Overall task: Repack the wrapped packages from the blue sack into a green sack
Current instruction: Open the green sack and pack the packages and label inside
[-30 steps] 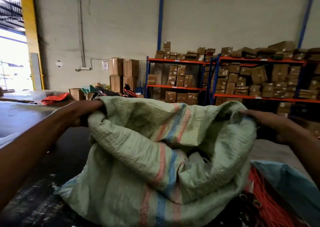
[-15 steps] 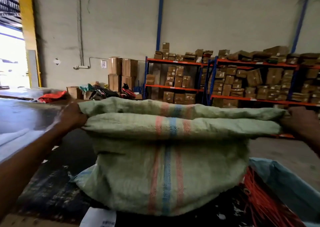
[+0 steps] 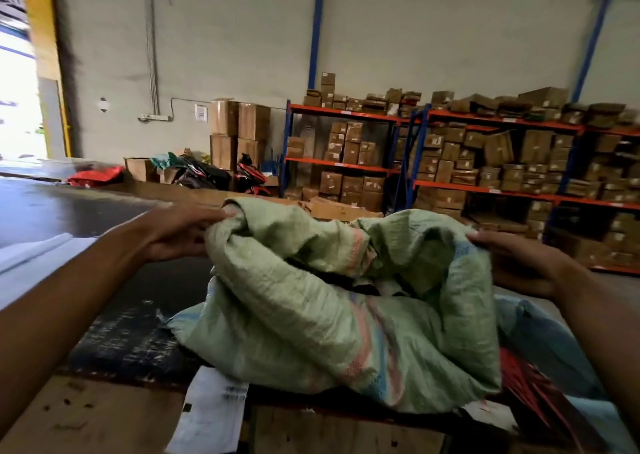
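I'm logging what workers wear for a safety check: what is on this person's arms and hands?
Nothing that shows. The left hand and right hand are bare, with no gloves, and I see no rings. Both forearms are uncovered as far as the frame shows: no sleeve, watch or wristband in view. Anything worn higher up lies outside the picture.

Half a second ago the green sack (image 3: 332, 318) had its mouth pulled out flat and taut into a straight band between the two hands. Now the hands have come closer together and the rim has gone slack and crumpled, so the mouth gapes open and dark contents show inside. The left hand (image 3: 180, 233) has moved right and grips a bunched fold of the rim; the right hand (image 3: 519, 263) has moved left and lower, holding the near right edge. The sack's body has sagged, with its stripes now slanting.
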{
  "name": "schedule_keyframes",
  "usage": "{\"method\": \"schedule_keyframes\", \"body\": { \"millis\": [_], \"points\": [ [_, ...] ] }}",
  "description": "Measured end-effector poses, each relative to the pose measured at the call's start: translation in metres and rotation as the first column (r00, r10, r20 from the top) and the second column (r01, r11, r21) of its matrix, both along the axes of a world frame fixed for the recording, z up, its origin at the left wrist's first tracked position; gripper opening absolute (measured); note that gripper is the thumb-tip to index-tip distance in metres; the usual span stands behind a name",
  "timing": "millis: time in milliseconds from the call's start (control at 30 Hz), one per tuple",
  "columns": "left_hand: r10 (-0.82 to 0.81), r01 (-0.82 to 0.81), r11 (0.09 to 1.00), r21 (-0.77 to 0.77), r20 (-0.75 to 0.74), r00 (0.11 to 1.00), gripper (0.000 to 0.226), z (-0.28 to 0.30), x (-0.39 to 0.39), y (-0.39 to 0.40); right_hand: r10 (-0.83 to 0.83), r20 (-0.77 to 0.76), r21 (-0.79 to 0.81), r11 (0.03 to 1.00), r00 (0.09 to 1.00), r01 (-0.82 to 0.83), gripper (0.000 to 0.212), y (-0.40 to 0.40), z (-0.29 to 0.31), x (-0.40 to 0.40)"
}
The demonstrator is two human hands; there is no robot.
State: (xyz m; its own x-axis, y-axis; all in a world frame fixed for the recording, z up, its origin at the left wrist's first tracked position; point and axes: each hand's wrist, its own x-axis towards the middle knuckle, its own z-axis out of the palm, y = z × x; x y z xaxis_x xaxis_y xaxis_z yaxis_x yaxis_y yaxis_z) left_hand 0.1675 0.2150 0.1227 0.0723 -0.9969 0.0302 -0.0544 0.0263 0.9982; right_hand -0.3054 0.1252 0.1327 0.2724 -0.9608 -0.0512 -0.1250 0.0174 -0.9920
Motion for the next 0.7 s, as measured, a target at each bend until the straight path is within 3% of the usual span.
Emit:
{"method": "schedule_keyframes", "body": {
  "millis": [67,100,167,200,233,267,300,367,433,533,633,700],
  "points": [
    [0.248,-0.216,0.965,-0.15,0.25,0.936,0.017,0.0,0.005,0.006,-0.192,-0.216,-0.215,0.966,0.957,0.145,0.018,-0.005,-0.004,-0.008],
    [0.439,-0.344,0.891,-0.297,0.371,0.818,0.011,0.001,0.013,0.01,-0.39,-0.311,-0.4,0.881,0.867,0.253,0.008,-0.01,-0.003,-0.022],
    [0.721,-0.467,0.693,-0.549,0.519,0.459,0.012,0.0,0.033,0.022,-0.762,-0.342,-0.702,0.596,0.55,0.39,0.008,-0.02,-0.002,-0.062],
    [0.77,-0.499,0.632,-0.592,0.549,0.324,0.021,-0.004,0.041,0.027,-0.838,-0.341,-0.757,0.514,0.425,0.404,0.013,-0.023,-0.001,-0.082],
    [0.787,-0.534,0.604,-0.592,0.549,0.282,0.029,-0.008,0.045,0.03,-0.862,-0.347,-0.774,0.486,0.37,0.405,0.016,-0.025,-0.003,-0.098],
    [0.78,-0.568,0.616,-0.547,0.522,0.344,0.032,-0.013,0.045,0.031,-0.863,-0.348,-0.781,0.483,0.367,0.395,0.02,-0.027,-0.005,-0.104],
    [0.749,-0.59,0.661,-0.464,0.462,0.475,0.029,-0.015,0.04,0.031,-0.844,-0.335,-0.767,0.502,0.419,0.4,0.022,-0.025,-0.004,-0.1],
    [0.59,-0.535,0.806,-0.253,0.269,0.762,0.023,-0.012,0.028,0.028,-0.746,-0.207,-0.599,0.608,0.633,0.521,0.024,-0.018,-0.001,-0.074],
    [0.434,-0.43,0.896,-0.112,0.016,0.901,0.024,-0.007,0.024,0.027,-0.569,-0.072,-0.347,0.784,0.819,0.514,0.017,-0.004,0.004,-0.047],
    [0.257,-0.277,0.96,-0.051,-0.242,0.936,0.018,-0.009,0.024,0.024,-0.276,0.13,-0.104,0.951,0.952,0.29,0.016,0.011,0.009,-0.027],
    [0.14,-0.157,0.987,-0.027,-0.328,0.934,0.016,-0.022,0.022,0.021,-0.094,0.294,-0.075,0.99,0.951,0.121,0.032,0.021,0.004,-0.012],
    [0.086,-0.091,0.996,-0.001,-0.32,0.943,0.015,-0.033,0.02,0.019,-0.033,0.28,-0.102,0.993,0.959,0.064,0.023,0.021,-0.008,0.0]
  ]
}}
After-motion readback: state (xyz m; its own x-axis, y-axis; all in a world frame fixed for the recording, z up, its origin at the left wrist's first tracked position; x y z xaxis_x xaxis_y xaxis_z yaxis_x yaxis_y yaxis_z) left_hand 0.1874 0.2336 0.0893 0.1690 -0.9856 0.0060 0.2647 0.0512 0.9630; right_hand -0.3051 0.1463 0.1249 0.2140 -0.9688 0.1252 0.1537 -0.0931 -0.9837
